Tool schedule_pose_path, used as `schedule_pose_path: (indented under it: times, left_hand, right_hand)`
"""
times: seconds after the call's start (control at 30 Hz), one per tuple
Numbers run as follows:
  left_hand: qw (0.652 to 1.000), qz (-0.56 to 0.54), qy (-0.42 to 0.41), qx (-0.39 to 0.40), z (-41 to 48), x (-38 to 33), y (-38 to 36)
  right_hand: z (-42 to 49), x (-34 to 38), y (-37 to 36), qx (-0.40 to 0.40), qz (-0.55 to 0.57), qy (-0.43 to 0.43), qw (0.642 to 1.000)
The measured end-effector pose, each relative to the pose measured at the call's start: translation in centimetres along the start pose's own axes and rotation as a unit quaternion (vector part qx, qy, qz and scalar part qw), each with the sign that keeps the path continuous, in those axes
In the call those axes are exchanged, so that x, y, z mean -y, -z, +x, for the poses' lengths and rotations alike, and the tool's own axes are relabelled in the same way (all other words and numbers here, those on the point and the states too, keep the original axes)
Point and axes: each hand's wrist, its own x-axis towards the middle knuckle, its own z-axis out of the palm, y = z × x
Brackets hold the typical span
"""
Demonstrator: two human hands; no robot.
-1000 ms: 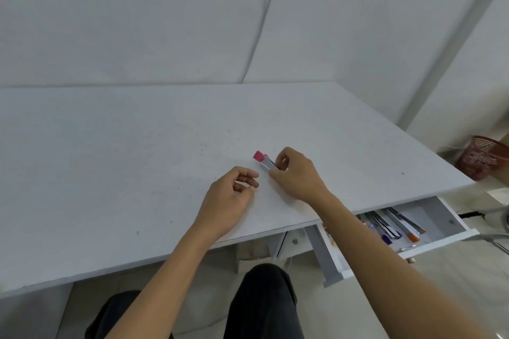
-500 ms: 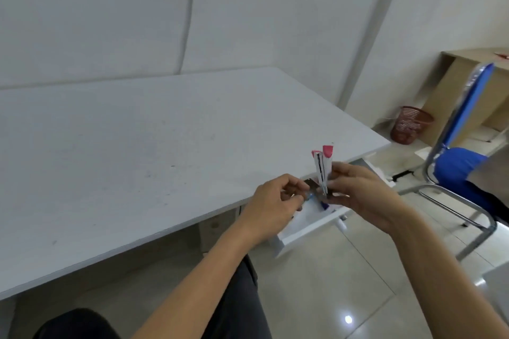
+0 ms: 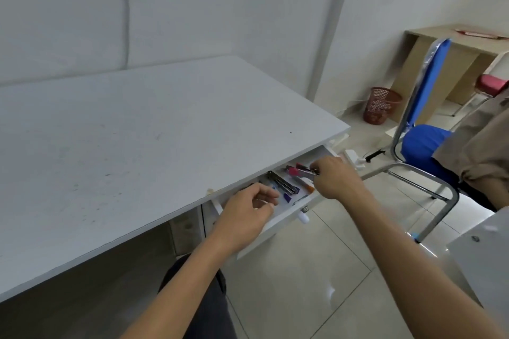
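The right hand (image 3: 336, 179) reaches over the open white drawer (image 3: 278, 224) that hangs under the pale grey counter (image 3: 165, 132). Its fingers (image 3: 321, 165) are curled tight and pinch one end of a small, slim pink-capped stick (image 3: 293, 171). The stick lies nearly level just above the far right part of the drawer, with its pink end pointing left, away from the palm.

The left hand (image 3: 248, 212) sits over the near left part of the drawer. Its fingers (image 3: 264, 197) are loosely bent inward, and I cannot tell whether they have hold of anything.

Between the two hands, a long black metal stapler (image 3: 283, 186) lies slantwise on the drawer floor. A small purple piece (image 3: 287, 197) sits just beside it and an orange-tipped white pen (image 3: 308, 186) is close to the right hand. A white round knob (image 3: 303, 217) sticks out of the drawer front.

Well apart on the tiled floor stand a blue padded chair with a chrome frame (image 3: 424, 146) and a red mesh waste basket (image 3: 380, 104)
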Motion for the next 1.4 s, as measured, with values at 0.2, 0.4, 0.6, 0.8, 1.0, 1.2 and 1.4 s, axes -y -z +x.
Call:
schedule_pose_path:
  times: [0.2,0.4,0.6,0.8,1.0,1.2,1.4]
  left_hand:
    - [1.0,-0.004,0.006,-0.016,0.3,0.6,0.0]
    - [1.0,-0.021,0.002,-0.012,0.7,0.1,-0.1]
    - [1.0,-0.029,0.002,-0.008,-0.2,-0.3,-0.4]
    - [0.999,-0.039,0.009,-0.02,-1.6,-0.4,0.1]
    - [0.999,-0.025,-0.002,-0.042,-2.8,-0.7,1.0]
    - [0.989,0.015,-0.063,-0.136,-3.2,-1.2,1.8]
    - [0.96,0.217,-0.103,-0.142,-2.0,0.1,1.9]
  right_hand:
    - [2.7,1.6,-3.2,-0.045,0.002,0.01,0.999]
    - [1.5,0.4,-3.1,-0.101,0.13,-0.033,0.986]
    - [-4.4,-0.2,-3.1,-0.167,0.341,-0.088,0.921]
    - [-7.9,-0.1,-4.9,-0.127,0.401,-0.129,0.898]
    - [-7.4,-0.9,-8.3,0.098,0.374,-0.189,0.903]
    - [-6.8,-0.2,-10.2,0.098,0.617,-0.227,0.747]
    - [-6.9,0.4,-11.5,0.054,0.679,-0.217,0.699]
